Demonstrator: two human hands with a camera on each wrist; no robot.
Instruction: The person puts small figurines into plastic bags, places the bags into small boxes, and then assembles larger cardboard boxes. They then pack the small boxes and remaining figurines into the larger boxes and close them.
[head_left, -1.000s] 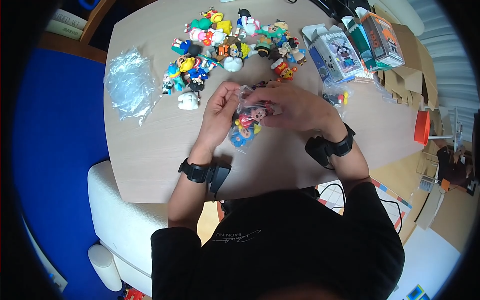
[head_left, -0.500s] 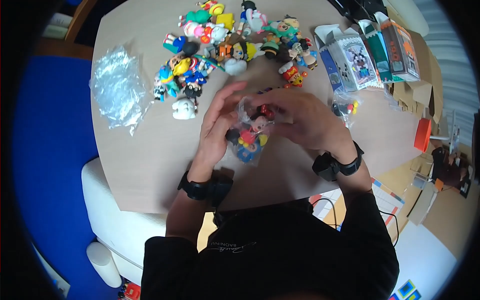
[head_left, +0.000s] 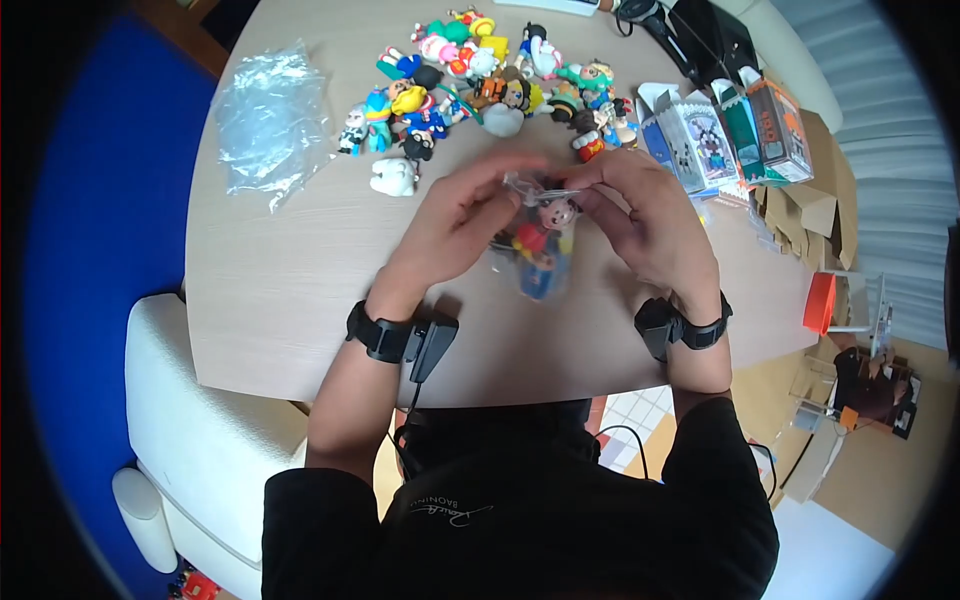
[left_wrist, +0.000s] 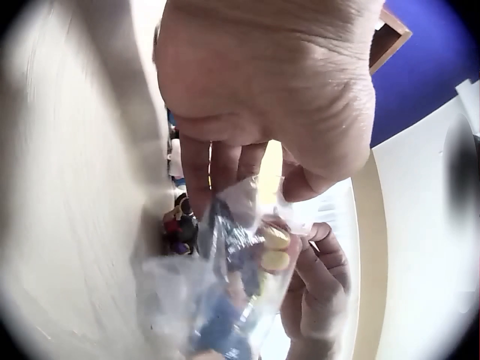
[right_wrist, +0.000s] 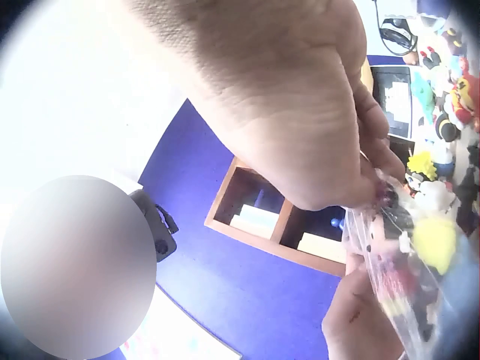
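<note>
Between my two hands hangs a clear plastic bag (head_left: 541, 283) holding small toy figures. Through the film I see a Minnie Mouse figure (head_left: 530, 238) in red with yellow feet and a blue figure beneath it. My left hand (head_left: 452, 222) pinches the bag's upper left edge between thumb and fingers. At the upper right edge, my right hand (head_left: 650, 215) pinches the crumpled film. The left wrist view shows the bag (left_wrist: 225, 319) below the left fingers, with yellow feet (left_wrist: 275, 250) inside. In the right wrist view the right fingertips (right_wrist: 367, 187) are at the bag's top.
A pile of colourful toy figures (head_left: 500, 90) lies at the back of the table (head_left: 290, 300), with a white figure (head_left: 394, 177) at its near edge. Flattened empty plastic bags (head_left: 272, 125) lie at left. Opened toy boxes (head_left: 705, 145) and cardboard (head_left: 820, 180) stand at right.
The left fingers spread half a second ago and have closed on the bag's edge again. My right hand has shifted from over the bag to its upper right edge. The head view has shifted too.
</note>
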